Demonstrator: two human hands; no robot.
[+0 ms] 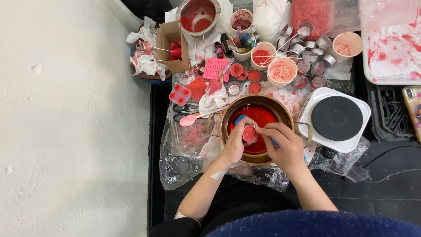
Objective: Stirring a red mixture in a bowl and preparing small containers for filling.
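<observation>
A brass-coloured pot holding red liquid wax sits on crumpled plastic sheet in front of me. My left hand holds a small round tin filled with red wax over the pot. My right hand is closed on a blue-handled tool whose blue end lies across the pot beside the tin. Both hands meet above the pot's near half.
A white hotplate with a black disc stands right of the pot. Behind are several cups, small metal tins, a cardboard box, a steel bowl, a pink spoon and a phone at far right. A white wall is on the left.
</observation>
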